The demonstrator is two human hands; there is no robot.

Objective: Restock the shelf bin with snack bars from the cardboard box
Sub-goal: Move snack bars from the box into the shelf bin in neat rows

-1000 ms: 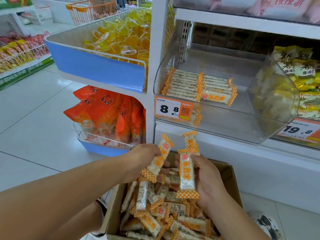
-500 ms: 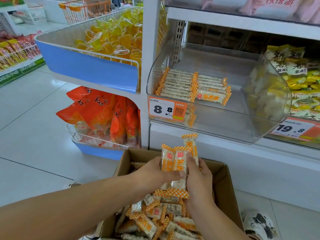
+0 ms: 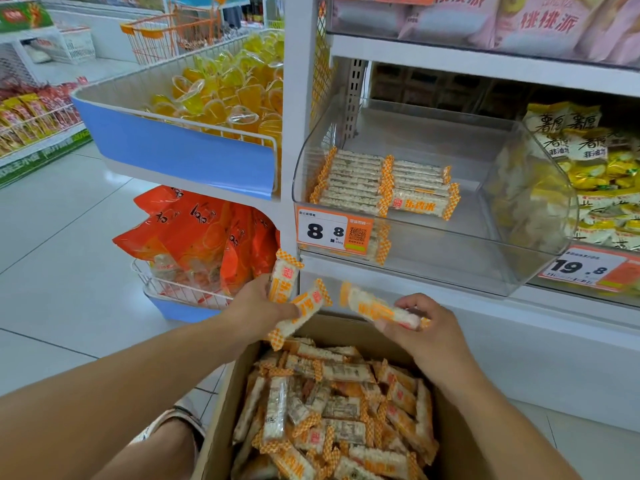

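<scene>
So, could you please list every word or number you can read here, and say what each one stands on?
"8.8": orange price tag on the clear shelf bin.
"19.8": price tag on the neighbouring bin.
"乐吉米": front snack bar in the shelf bin.
"桃桃派": pink bags on the top shelf.
"薯愿": yellow bags.
Small print and QR code on both tags, and the orange bags' writing: unreadable.

Your left hand (image 3: 258, 308) is covering the middles of its two snack bars (image 3: 304, 306), and your right hand (image 3: 420, 327) is hiding the far end of a blurred third. The cardboard box (image 3: 349, 327) is running off the bottom edge.
</scene>
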